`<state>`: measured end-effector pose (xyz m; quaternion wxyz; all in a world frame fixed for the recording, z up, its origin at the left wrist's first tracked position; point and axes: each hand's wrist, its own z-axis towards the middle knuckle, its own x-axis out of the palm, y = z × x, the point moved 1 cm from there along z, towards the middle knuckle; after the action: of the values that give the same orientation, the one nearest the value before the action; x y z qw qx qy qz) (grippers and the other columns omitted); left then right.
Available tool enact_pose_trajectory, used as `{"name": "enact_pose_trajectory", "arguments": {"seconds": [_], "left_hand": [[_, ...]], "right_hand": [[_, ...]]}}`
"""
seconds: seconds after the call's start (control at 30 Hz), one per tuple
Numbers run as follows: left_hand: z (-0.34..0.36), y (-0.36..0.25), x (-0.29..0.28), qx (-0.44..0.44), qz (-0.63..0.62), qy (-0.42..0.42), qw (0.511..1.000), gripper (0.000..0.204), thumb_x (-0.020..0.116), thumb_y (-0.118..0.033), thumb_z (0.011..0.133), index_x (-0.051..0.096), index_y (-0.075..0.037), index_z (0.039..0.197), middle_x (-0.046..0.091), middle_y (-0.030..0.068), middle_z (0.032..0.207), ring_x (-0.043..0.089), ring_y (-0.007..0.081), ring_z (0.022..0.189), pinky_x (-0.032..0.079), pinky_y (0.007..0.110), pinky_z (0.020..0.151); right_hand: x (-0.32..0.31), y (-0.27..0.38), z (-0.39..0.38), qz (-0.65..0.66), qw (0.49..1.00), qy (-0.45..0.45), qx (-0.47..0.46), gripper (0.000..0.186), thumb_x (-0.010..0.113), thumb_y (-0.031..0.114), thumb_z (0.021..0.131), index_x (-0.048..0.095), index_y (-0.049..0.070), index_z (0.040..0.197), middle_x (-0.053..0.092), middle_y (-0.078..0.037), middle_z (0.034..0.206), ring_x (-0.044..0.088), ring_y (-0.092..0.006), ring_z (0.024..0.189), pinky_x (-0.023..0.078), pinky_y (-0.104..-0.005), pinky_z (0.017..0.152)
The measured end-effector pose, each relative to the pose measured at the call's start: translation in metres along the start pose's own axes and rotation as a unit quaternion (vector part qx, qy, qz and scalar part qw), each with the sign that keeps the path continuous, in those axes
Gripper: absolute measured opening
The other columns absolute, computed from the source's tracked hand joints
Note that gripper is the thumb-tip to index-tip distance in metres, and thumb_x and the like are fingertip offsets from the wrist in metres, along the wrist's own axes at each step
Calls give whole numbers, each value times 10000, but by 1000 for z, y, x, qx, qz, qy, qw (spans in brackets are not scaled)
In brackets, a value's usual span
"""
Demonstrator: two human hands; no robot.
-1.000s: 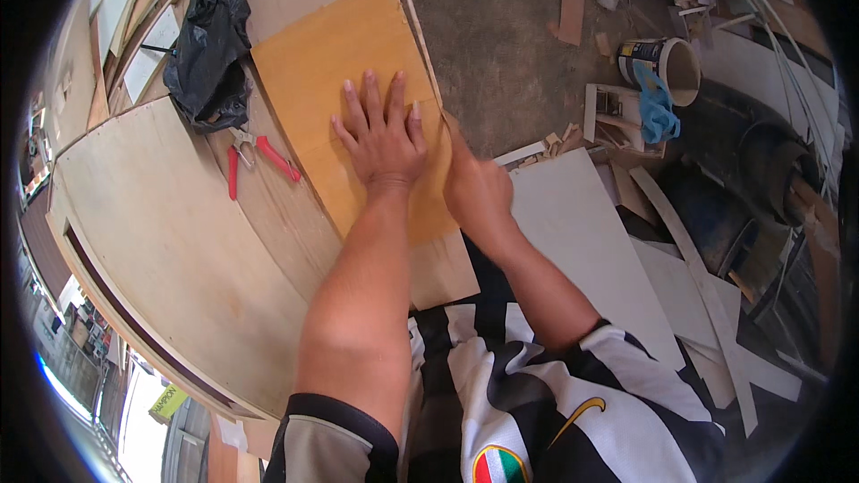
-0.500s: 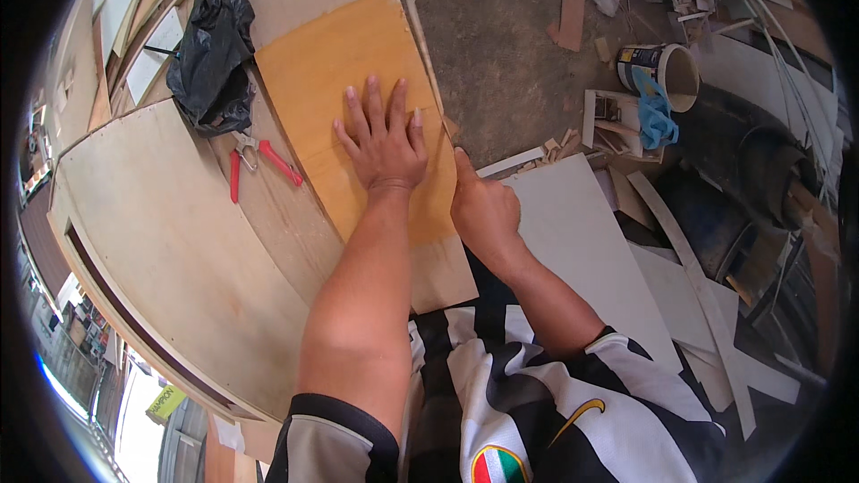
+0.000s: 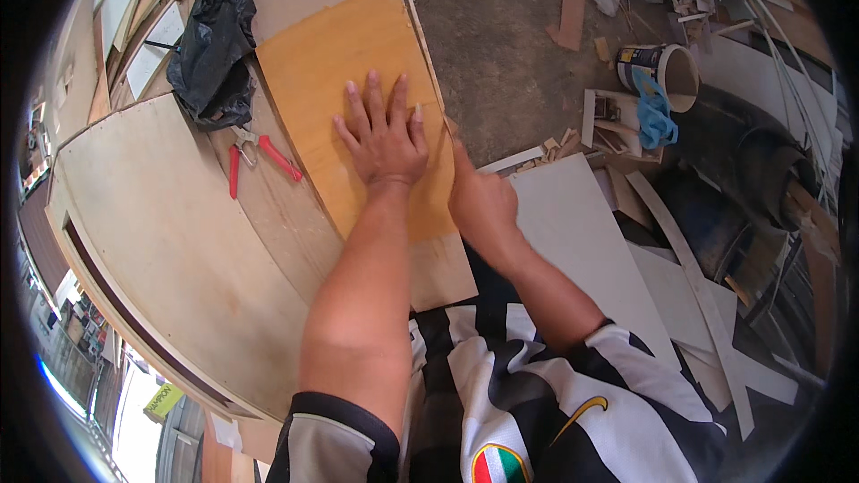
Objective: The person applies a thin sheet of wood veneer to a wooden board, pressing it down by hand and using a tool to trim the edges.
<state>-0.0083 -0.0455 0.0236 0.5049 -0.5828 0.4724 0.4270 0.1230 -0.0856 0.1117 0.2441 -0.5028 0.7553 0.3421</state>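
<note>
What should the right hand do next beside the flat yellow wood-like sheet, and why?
Perhaps slide the right hand slightly along the yellow wood-like sheet: that hand is at its right edge, while the left hand lies spread flat on top, apparently steadying it.

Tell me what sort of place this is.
Probably a woodworking shop: small light-brown wooden offcuts lie heaped beside a large flat white panel, and red-handled metal pliers lie on a pale wooden board near a flat yellow-orange rectangular sheet.

Left hand [image 3: 386, 150] spread on orange sheet [image 3: 335, 54], right hand [image 3: 484, 206] at sheet's edge, pliers [image 3: 276, 154] nearby
</note>
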Motion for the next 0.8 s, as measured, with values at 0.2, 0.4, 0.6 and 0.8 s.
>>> {"name": "enact_pose_trajectory", "arguments": {"seconds": [0.2,0.4,0.6,0.8], "left_hand": [[2,-4,-3,1,-7,-4,1000,562,461,-436,1009,405,-326,1557,224,32,1690,119,328,1569,78,656,1196],[1,-4,-3,0,-1,-5,1000,552,455,-432,1013,409,-330,1554,226,30,1688,125,328,1567,86,657,1196],[0,-1,-2,0,2,-5,1000,549,456,-433,1014,412,-329,1552,215,23,1690,117,320,1568,97,658,1193],[1,-2,-2,0,3,-9,1000,547,458,-433,1015,413,-335,1551,216,12,1690,120,314,1568,101,654,1193]], "right_hand": [[19,-5,25,-19,994,-93,-45,558,592,89,841,538,38,1394,667,-206,636,699,-405,621,549,-511,547],[13,-2,18,-21,996,-72,-37,613,603,65,816,513,44,1422,686,-196,672,703,-396,623,558,-508,558],[18,-12,-7,-40,996,-58,-63,607,616,61,816,509,44,1413,685,-189,665,702,-388,615,559,-507,557],[22,-10,12,-27,993,-99,-60,612,634,73,802,511,16,1398,673,-188,639,695,-378,581,557,-500,535]]}}
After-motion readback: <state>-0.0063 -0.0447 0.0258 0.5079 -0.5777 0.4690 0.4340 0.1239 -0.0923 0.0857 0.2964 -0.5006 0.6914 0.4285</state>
